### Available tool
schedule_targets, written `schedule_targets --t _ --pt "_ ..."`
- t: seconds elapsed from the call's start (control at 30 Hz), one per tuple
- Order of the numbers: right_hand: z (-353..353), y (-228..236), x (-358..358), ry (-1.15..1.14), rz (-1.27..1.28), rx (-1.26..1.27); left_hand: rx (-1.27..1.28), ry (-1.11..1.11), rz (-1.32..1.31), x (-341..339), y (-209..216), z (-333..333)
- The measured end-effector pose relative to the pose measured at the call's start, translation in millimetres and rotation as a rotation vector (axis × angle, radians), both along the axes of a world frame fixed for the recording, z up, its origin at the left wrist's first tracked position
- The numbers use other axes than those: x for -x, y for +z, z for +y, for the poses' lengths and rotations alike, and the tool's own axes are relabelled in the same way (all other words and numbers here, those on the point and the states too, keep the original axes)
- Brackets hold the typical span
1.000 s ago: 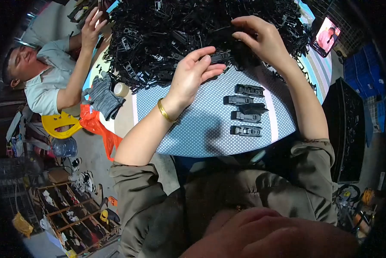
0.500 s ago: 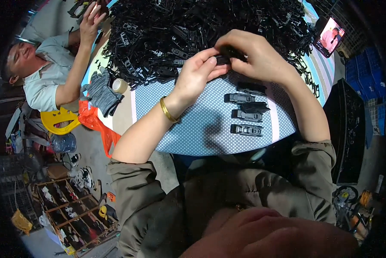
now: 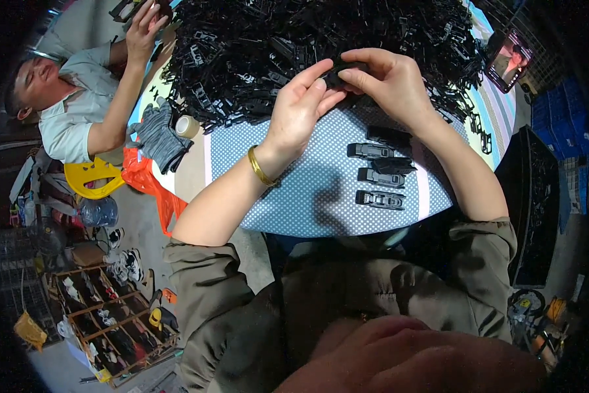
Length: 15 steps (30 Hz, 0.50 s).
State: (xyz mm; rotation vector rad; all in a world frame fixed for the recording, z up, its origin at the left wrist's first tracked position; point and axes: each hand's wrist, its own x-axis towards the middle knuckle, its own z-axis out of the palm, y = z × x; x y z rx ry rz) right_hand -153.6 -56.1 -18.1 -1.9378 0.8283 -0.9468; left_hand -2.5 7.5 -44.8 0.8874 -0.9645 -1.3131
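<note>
Pinching one black part (image 3: 334, 78) with my left hand (image 3: 295, 116) and right hand (image 3: 399, 85), by the near edge of the heap (image 3: 242, 56). A few pieces (image 3: 381, 177) on the tablecloth (image 3: 268, 196) look done; the heap seems left.

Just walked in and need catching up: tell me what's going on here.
The left hand and right hand hold a black part between them, at the near edge of a black pile. More black pieces lie in a rough column on the dotted cloth. Another person is to the pile's left.
</note>
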Motion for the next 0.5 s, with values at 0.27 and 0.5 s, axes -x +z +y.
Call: schedule_targets --t 0.27,0.5 --pt "-4 -13 -5 -0.064 -0.070 0.397 0.077 0.064 -0.050 5 -3 1" --pt "-2 -18 -7 -0.110 -0.073 0.531 0.100 0.083 -0.109 5 -4 4"
